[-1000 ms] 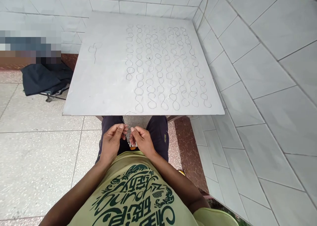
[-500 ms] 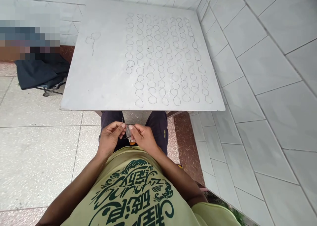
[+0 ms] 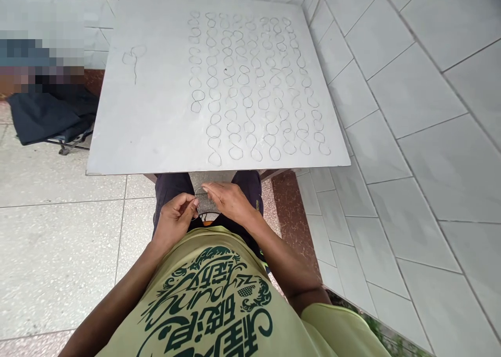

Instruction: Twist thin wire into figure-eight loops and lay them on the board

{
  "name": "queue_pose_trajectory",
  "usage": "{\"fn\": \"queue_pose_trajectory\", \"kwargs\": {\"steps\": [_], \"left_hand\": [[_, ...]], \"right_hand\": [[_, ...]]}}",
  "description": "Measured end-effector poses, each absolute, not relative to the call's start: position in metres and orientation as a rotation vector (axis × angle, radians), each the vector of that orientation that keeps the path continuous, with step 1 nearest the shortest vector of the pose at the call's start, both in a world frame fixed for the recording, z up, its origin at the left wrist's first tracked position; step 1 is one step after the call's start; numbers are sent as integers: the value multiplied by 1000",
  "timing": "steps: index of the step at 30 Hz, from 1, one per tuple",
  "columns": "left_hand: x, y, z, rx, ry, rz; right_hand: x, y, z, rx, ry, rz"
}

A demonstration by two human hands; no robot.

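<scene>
Above my lap, just short of the table's front edge, my left hand [image 3: 178, 213] pinches a thin looped wire [image 3: 198, 209] between thumb and fingertips. My right hand [image 3: 227, 199] is closed at the upper part of the same wire, its thumb and fingers pressed together. The wire is very fine, so its full shape is hard to make out. On the white table [image 3: 156, 138] lie rows of figure-eight wire loops [image 3: 198, 101], some dark and some pale. A looser wire piece [image 3: 134, 59] with two loops and a tail lies at the table's left.
Tiled walls [image 3: 391, 111] run behind and along the right side of the table. At the left stands a folding seat [image 3: 55, 111] with dark cloth, beside a blurred person [image 3: 35, 59]. My legs [image 3: 172, 190] extend under the table's front edge.
My right hand has moved up and turned palm-down, away from my left fingertips. My left hand keeps its pinch. The view has shifted slightly.
</scene>
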State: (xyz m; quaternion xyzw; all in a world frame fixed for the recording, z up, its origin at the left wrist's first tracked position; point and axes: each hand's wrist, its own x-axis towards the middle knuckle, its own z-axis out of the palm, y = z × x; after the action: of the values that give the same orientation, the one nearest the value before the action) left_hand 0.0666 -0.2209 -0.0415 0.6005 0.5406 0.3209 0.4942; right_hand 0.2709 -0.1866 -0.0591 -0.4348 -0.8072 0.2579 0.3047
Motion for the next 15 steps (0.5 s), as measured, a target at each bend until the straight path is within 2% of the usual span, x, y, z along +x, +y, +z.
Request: {"fn": "queue_pose_trajectory", "kwargs": {"steps": [3, 7, 11, 15], "left_hand": [[68, -221, -43, 1485, 1297, 762], [71, -219, -44, 1415, 1297, 794], [68, -214, -42, 1323, 1252, 794], [63, -212, -39, 1316, 1199, 748]], "right_hand": [[268, -188, -68, -1134, -2124, 694], [267, -190, -69, -1103, -1976, 868], [276, -188, -56, -1102, -1817, 1111], [292, -182, -39, -1112, -1825, 1159]]}}
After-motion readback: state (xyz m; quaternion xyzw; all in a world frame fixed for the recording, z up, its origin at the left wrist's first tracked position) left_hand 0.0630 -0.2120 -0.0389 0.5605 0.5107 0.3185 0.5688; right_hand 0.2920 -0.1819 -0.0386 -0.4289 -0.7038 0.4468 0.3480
